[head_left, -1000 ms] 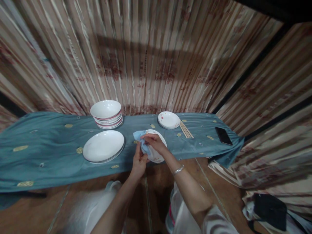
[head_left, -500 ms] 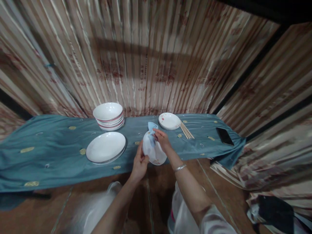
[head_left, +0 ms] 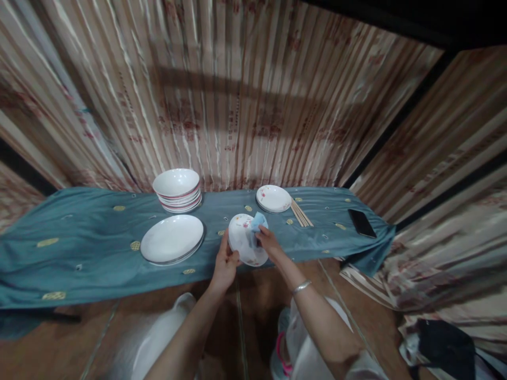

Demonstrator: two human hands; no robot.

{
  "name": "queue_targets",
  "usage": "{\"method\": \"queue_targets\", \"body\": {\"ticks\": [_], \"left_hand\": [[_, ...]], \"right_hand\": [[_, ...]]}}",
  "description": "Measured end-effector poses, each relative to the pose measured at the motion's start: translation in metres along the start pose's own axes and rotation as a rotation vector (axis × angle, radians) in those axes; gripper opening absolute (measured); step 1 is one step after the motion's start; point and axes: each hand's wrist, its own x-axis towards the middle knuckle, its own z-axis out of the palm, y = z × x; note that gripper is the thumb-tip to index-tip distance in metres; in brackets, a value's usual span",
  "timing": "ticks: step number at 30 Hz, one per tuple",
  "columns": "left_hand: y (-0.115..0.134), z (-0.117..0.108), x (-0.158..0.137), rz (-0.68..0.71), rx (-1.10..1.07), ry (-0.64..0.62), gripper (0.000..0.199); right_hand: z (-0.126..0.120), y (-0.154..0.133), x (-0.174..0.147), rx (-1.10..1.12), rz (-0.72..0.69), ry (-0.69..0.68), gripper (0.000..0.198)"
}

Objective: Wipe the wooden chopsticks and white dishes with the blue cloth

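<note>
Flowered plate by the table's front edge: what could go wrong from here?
The left grip holds the flowered plate by its left side near the front edge of the table; a slip might drop it onto the floor. The right grip has the blue cloth at the plate's opposite side, so a hard push there could perhaps tilt it.

Plate [head_left: 240, 240]: was round and white, with small red and orange flowers near the rim.
Plate pose: faced upward, held at its left edge in the left hand [head_left: 225, 265].
Cloth [head_left: 259, 220]: was light blue and crumpled; its lower extent was blurred.
Cloth position: was pinched in the right hand [head_left: 268, 242], over the plate's right side.
</note>
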Motion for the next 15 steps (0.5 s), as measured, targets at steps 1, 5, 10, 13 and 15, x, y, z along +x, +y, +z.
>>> {"method": "queue_targets", "body": {"ticks": [1, 5, 10, 13, 15], "left_hand": [[0.001, 0.0, 0.0, -0.004, 0.006, 0.003, 0.095], [0.004, 0.002, 0.0, -0.017, 0.009, 0.009, 0.093], [0.006, 0.003, 0.001, -0.014, 0.016, 0.032, 0.093], [0.005, 0.002, 0.001, -0.018, 0.02, 0.045, 0.092], [0.005, 0.002, 0.002, -0.026, 0.019, 0.057, 0.091]], "right_hand": [[-0.003, -0.003, -0.004, -0.077, 0.018, 0.007, 0.039], [-0.017, -0.016, -0.018, -0.43, -0.067, -0.053, 0.032], [-0.027, -0.026, -0.029, -0.65, -0.155, -0.2, 0.03], [-0.029, -0.032, -0.033, -0.636, -0.189, -0.256, 0.025], [-0.029, -0.036, -0.035, -0.584, -0.213, -0.307, 0.022]]}}
